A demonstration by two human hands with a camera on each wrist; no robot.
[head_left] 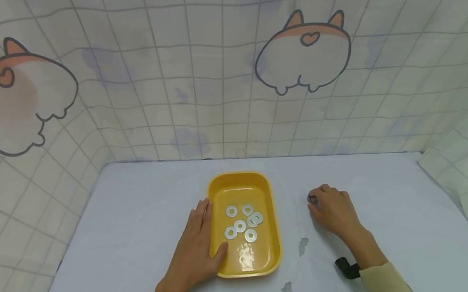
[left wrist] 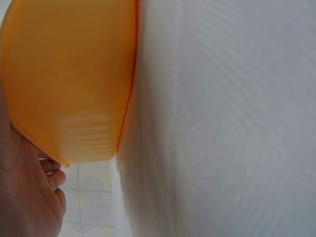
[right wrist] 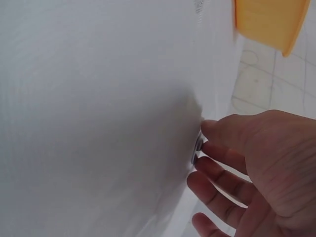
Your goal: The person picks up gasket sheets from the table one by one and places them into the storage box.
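Several flat metal washers [head_left: 250,235] lie in a shallow yellow plastic tray [head_left: 238,180], two of them overlapping. Along the tray's left side rests my left hand [head_left: 195,249], its fingers straight beside the rim and the thumb over the edge. The left wrist view has that hand [left wrist: 32,192] against the tray's outer wall [left wrist: 74,74]. To the right of the tray, my right hand [head_left: 333,209] pinches metal washers [head_left: 312,199] low at the white cloth. In the right wrist view, thumb and fingers surround those washers [right wrist: 198,144], which are seen edge-on and partly hidden.
A white cloth [head_left: 145,199] covers the table. Two grey patches [head_left: 303,246] mark it between the tray and my right arm. Black wrist mounts [head_left: 347,268] sit at both wrists. Behind and beside the table hangs a grid-patterned curtain [head_left: 211,95] with cartoon animals.
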